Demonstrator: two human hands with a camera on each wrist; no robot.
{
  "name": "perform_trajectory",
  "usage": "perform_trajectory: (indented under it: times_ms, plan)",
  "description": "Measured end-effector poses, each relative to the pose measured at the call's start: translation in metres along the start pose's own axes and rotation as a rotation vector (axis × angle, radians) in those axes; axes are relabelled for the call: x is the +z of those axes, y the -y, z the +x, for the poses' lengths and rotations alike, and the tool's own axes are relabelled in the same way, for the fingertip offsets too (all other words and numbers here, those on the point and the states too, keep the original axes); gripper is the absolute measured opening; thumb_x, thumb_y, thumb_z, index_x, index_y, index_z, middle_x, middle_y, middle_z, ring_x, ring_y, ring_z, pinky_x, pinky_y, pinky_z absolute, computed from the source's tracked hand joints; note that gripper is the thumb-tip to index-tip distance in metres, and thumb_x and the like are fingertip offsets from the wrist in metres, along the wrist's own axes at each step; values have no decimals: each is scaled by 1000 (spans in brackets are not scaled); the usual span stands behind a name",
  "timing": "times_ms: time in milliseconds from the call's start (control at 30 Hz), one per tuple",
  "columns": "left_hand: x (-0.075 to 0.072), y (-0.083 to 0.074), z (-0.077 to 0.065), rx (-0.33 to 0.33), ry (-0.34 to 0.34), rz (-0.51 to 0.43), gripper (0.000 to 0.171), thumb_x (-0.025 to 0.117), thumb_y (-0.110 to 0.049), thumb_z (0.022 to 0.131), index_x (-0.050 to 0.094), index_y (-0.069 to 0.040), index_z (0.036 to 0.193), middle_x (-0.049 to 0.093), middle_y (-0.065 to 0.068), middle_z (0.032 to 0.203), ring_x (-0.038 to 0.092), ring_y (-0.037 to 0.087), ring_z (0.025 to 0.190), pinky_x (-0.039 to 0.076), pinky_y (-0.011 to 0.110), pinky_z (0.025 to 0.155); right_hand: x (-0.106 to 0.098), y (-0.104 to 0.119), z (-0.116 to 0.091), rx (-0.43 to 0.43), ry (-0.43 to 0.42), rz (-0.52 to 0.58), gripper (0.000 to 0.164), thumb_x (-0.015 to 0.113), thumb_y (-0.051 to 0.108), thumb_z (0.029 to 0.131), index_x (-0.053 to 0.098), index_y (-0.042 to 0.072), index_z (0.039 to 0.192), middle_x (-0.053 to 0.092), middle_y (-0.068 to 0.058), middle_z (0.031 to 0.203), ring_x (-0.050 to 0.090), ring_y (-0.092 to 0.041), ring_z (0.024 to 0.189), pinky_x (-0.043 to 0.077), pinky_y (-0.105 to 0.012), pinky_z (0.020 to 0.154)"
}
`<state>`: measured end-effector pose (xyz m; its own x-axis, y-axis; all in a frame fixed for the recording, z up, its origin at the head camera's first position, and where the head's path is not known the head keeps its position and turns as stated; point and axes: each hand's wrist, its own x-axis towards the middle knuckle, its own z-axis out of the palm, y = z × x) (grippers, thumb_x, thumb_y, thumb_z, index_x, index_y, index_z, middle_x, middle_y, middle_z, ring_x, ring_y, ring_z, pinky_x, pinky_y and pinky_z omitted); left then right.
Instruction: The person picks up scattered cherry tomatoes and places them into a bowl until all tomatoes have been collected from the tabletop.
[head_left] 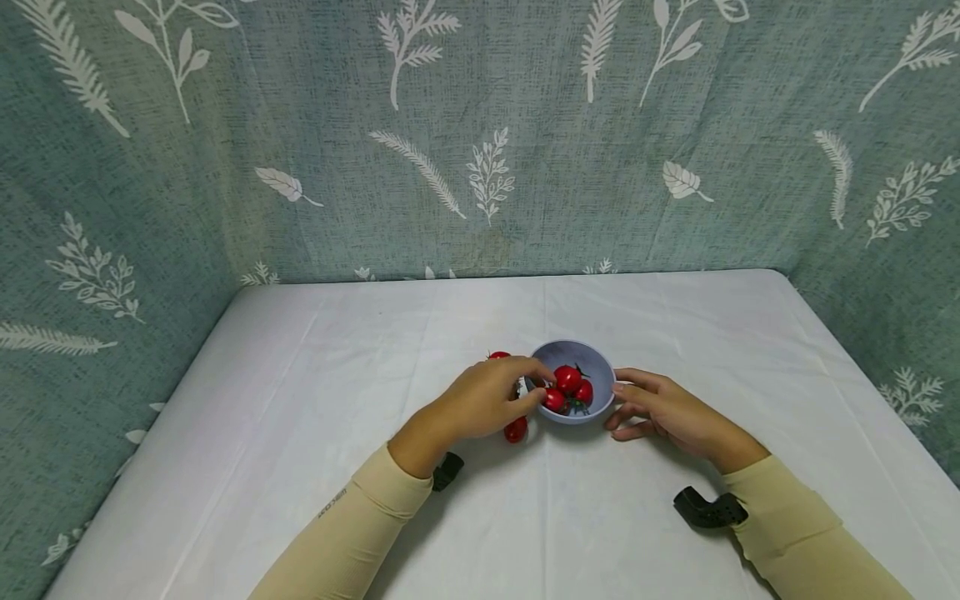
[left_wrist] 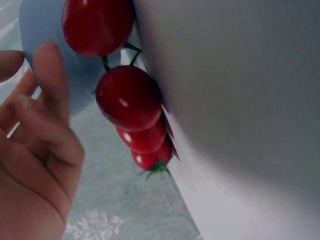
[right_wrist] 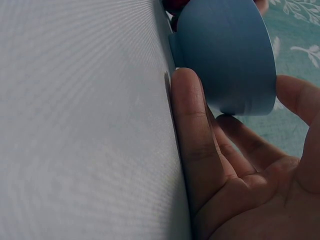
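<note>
A blue-grey bowl stands on the table with several red cherry tomatoes inside, some with green stems. My left hand is over the bowl's left rim, fingers relaxed and apart, with nothing between them in the left wrist view. Beside the bowl on the left, more cherry tomatoes lie in a row on the cloth; the hand partly covers them from above. My right hand rests at the bowl's right side. Its thumb is at the rim and its other fingers lie extended along the lower wall.
White cloth covers the table. Behind and at both sides hangs a green curtain with white leaf prints. Black wrist mounts stick out below both sleeves.
</note>
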<state>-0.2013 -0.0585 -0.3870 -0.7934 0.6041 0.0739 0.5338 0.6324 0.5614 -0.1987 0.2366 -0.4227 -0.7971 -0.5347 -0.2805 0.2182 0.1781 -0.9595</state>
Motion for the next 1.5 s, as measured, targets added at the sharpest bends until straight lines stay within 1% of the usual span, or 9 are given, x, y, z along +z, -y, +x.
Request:
perform_trajectory:
  times_ms: [100,200,267,433,600,833,967,1100,1500]
  plan:
    - [-2,0,0,17,-21,3,25,61,-30,100,68,-23,124,71,-11,108,58,7,76,49,26,72,0,0,0,3,-3,4,62,47,28,107,24,-8,152,68,-5,107,70,-17,95,60,-34,83]
    - [-6,0,0,19,-33,0,26,60,-29,101,67,-22,125,70,-10,111,62,8,88,50,28,81,0,0,-1,6,-8,3,62,47,28,107,23,-8,152,68,-5,107,70,-17,95,60,-34,83]
    - [-8,1,-1,9,-38,-4,27,59,-29,101,67,-22,126,70,-10,112,62,8,95,49,30,85,0,0,-1,8,-13,0,62,47,28,107,23,-8,152,68,-5,107,70,-17,95,60,-34,83]
    - [-14,4,-2,-21,-58,-24,27,59,-29,101,66,-24,126,69,-10,112,61,11,92,50,33,86,0,1,-2,13,-19,-5,63,47,29,107,23,-7,153,69,-6,106,70,-17,95,60,-34,83]
    - [-18,8,-3,-50,-80,-45,26,60,-27,100,67,-23,125,69,-8,119,63,13,110,51,35,98,0,0,-3,21,-23,-3,64,46,29,107,20,-7,154,69,-6,103,70,-16,94,60,-34,83]
    - [-24,9,-4,-75,-106,-40,27,63,-26,99,67,-23,126,68,-6,123,63,16,114,52,37,99,1,1,-4,23,-26,9,65,47,29,107,20,-8,153,69,-6,102,70,-15,93,60,-34,82]
    - [-26,14,-4,-92,-115,-28,27,61,-24,99,66,-23,126,68,-7,120,63,16,90,53,34,83,1,1,-4,16,-22,12,66,47,29,107,19,-9,153,70,-7,101,70,-15,93,60,-33,82]
    - [-28,20,-5,-130,-113,-3,27,60,-22,100,66,-25,127,67,-9,116,54,14,68,48,30,64,1,-1,-2,16,-21,18,65,48,28,107,20,-8,153,70,-6,102,71,-16,93,60,-34,82]
    - [-32,33,-4,-226,-132,15,28,63,-18,99,67,-21,126,67,-6,121,57,13,67,50,30,59,2,1,-3,5,-17,14,65,47,27,107,20,-8,154,68,-7,104,70,-16,93,60,-34,83]
